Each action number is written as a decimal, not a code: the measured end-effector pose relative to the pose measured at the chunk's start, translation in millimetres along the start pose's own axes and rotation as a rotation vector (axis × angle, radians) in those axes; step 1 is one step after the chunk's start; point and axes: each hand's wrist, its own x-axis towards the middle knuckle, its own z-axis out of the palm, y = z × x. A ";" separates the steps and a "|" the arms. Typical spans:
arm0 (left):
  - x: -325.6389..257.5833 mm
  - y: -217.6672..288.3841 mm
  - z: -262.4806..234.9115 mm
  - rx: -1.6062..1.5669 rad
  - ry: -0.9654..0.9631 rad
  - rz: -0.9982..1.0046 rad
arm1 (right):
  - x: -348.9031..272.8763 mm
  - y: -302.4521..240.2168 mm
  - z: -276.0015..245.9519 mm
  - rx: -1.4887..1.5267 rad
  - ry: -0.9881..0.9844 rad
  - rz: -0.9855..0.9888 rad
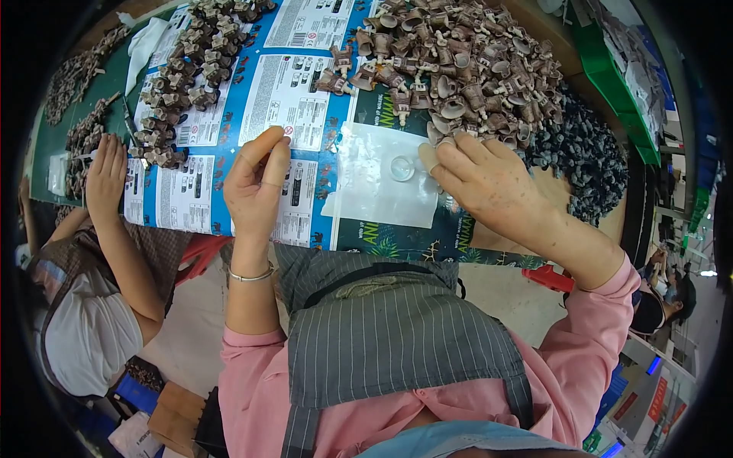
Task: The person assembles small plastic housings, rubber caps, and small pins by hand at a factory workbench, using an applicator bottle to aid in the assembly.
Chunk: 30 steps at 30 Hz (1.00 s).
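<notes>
My left hand (258, 179) is raised over the printed blue-and-white sheets, its thumb and forefinger brought together in a pinch; anything between the tips is too small to make out. Pale coverings wrap some fingertips on both hands. At the near edge of a heap of brown cup-shaped plastic parts (489, 76), my right hand (485, 179) has its fingers bent down and drawn together; what they hold, if anything, is hidden. Between the hands lies a whitish translucent sheet (374, 195) with a small clear round dish (402, 169) on it, close to my right thumb.
Small black parts (584, 156) are heaped at the far right. Left of the printed sheets (286, 95) runs a line of brown assembled pieces (206, 57). A co-worker's hand (107, 172) rests at the left by more brown pieces. A green bin edge (611, 84) borders the right.
</notes>
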 end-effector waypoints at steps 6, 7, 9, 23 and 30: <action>-0.7 1.0 -0.1 -0.012 -0.003 -0.005 | -0.8 2.4 -4.1 0.034 0.041 -0.019; -1.2 0.3 -1.2 -0.012 -0.006 -0.004 | -0.4 2.5 -5.0 0.030 0.036 -0.020; -1.6 -1.6 -4.4 0.037 -0.046 -0.013 | -1.1 2.3 -5.3 0.026 0.033 -0.019; -1.4 0.1 0.7 0.026 -0.008 -0.001 | -8.2 2.1 2.2 0.061 0.110 0.004; -1.7 1.3 1.7 0.011 0.009 -0.037 | -7.5 1.7 8.8 0.067 0.182 -0.006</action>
